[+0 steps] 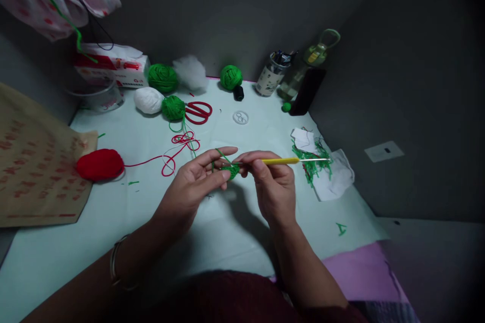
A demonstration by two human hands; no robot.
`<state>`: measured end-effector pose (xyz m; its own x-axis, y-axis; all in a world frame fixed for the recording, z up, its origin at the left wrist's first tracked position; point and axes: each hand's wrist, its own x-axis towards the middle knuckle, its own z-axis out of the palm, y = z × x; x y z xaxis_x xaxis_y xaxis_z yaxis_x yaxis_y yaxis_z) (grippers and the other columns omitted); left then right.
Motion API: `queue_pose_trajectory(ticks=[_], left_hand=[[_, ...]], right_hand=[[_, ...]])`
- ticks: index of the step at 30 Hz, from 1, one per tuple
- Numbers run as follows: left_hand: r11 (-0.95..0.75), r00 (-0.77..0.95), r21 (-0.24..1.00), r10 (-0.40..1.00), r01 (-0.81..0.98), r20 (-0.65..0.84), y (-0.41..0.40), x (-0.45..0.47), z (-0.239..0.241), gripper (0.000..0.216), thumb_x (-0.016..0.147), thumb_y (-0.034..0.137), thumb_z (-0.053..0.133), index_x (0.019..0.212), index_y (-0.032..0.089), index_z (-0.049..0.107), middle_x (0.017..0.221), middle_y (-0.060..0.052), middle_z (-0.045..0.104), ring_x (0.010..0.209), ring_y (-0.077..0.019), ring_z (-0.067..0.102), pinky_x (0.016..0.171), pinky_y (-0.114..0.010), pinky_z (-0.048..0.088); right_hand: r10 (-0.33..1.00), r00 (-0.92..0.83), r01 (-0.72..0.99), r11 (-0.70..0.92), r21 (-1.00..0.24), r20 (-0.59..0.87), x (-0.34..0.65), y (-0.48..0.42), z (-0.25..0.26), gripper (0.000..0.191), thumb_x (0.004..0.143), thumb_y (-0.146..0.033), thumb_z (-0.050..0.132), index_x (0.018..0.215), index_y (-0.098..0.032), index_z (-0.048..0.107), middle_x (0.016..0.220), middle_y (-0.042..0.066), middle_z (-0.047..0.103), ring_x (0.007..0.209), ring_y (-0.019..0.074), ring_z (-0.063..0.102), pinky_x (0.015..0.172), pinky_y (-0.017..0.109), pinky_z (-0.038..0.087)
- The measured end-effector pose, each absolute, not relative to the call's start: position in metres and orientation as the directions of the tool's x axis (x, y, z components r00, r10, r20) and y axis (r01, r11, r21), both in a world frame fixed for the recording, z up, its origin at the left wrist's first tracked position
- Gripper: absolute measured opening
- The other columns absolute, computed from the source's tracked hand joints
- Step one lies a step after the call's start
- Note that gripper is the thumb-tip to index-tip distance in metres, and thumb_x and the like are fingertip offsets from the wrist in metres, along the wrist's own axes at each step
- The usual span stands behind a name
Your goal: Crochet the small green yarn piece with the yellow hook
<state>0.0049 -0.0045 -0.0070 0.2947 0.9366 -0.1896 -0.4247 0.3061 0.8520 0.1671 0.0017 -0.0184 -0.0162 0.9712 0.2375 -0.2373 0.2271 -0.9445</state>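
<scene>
Between the thumb and fingers of my left hand (193, 181) is a small green crochet piece (231, 170), with green yarn looped over the raised index finger. My right hand (276, 184) grips a crochet hook (280, 161) by its yellow handle. The hook's thin metal tip reaches left to the crochet piece; another metal end sticks out to the right. Beyond my left hand, green yarn trails up to a small green yarn ball (173, 108). Red-handled scissors (199, 112) lie against that ball.
A red yarn ball (100, 165) with a loose strand lies left, by a paper bag (41, 161). At the back are a tissue box (132, 70), white yarn (148, 100), a pen cup (270, 76) and a bottle (299, 73). Green yarn scraps (312, 164) lie right.
</scene>
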Motion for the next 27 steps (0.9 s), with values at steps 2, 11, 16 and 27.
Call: queue_pose_trajectory(ticks=[2,11,16,27], left_hand=[[0.306,0.275,0.853,0.94,-0.422,-0.201,-0.005,0.004,-0.006,0.034,0.084,0.022,0.077,0.117,0.027,0.075,0.094,-0.001,0.067,0.086,-0.0125,0.057,0.072,-0.022,0.044],[0.251,0.158,0.894,0.966,-0.371,-0.206,-0.005,0.004,-0.001,0.032,0.078,0.02,0.078,0.11,0.024,0.078,0.082,-0.001,0.062,0.078,-0.0145,0.053,0.069,-0.026,0.042],[0.208,0.112,0.926,0.977,-0.316,-0.181,-0.005,0.004,0.001,0.031,0.079,0.018,0.077,0.11,0.023,0.078,0.082,0.0,0.064,0.079,-0.0146,0.056,0.073,-0.027,0.044],[0.154,0.087,0.965,0.987,-0.214,-0.139,-0.004,0.001,-0.002,0.033,0.081,0.019,0.078,0.113,0.026,0.077,0.083,0.002,0.062,0.076,-0.0115,0.052,0.072,-0.023,0.043]], right_hand=[[0.975,-0.012,-0.284,0.211,-0.935,0.224,0.168,0.002,-0.017,0.014,0.096,-0.029,0.063,0.093,-0.025,0.076,0.089,0.001,0.074,0.075,0.0137,0.065,0.071,0.029,0.051],[0.943,-0.012,-0.146,0.328,-0.933,0.333,0.169,-0.003,-0.013,0.016,0.099,-0.027,0.057,0.093,-0.022,0.071,0.088,0.002,0.073,0.075,0.0142,0.067,0.072,0.031,0.056],[0.901,-0.016,0.008,0.434,-0.901,0.433,0.168,-0.009,-0.009,0.019,0.101,-0.023,0.053,0.097,-0.022,0.072,0.092,0.003,0.073,0.08,0.0141,0.068,0.073,0.032,0.057],[0.759,-0.076,0.223,0.645,-0.731,0.647,0.166,-0.011,-0.014,0.02,0.099,-0.017,0.053,0.107,-0.025,0.068,0.094,0.004,0.074,0.089,0.0198,0.07,0.076,0.041,0.059]])
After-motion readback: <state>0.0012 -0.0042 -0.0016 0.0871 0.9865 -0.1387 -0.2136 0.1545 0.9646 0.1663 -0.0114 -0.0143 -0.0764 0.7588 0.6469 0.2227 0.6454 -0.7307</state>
